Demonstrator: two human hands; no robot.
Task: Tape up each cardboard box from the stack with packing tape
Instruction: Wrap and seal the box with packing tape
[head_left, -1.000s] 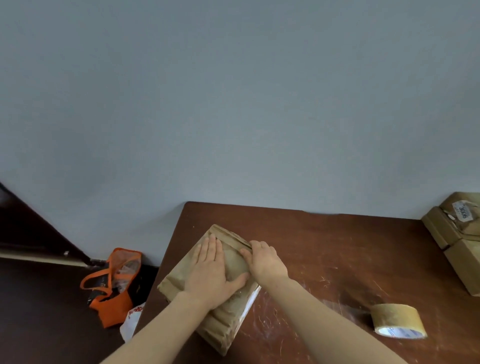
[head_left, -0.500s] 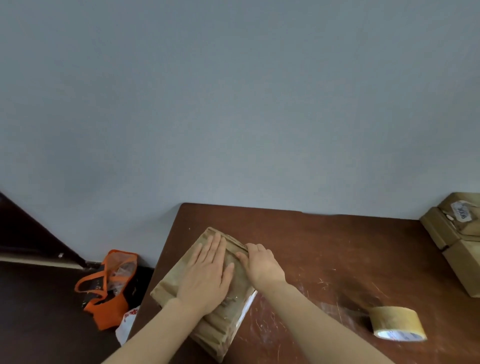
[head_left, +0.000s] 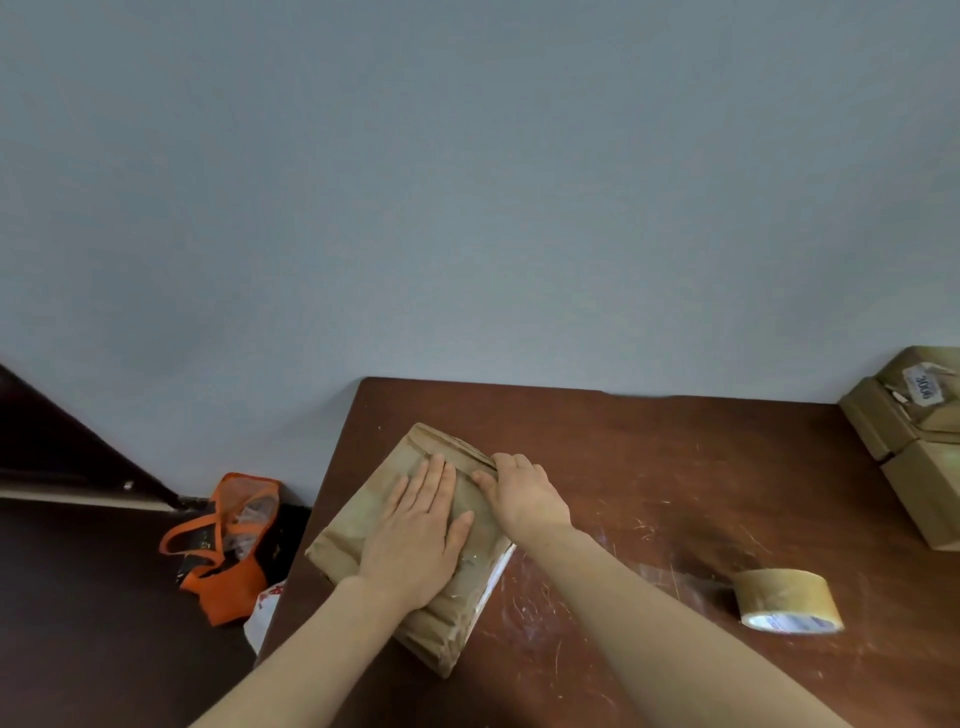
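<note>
A flat brown cardboard box wrapped in tan tape lies at the left end of the brown table. My left hand presses flat on its top with the fingers straight. My right hand rests on the box's right edge, its fingers bent over that edge and the thumb on top. A roll of tan packing tape lies on the table to the right, apart from both hands.
A stack of taped cardboard boxes stands at the table's right edge. On the dark floor to the left sit an orange bag and a white plastic bag. A grey wall runs behind the table.
My left hand slid a little toward me along the box top and its thumb drew in closer. The right hand stayed on the right edge. The view shifted slightly.
</note>
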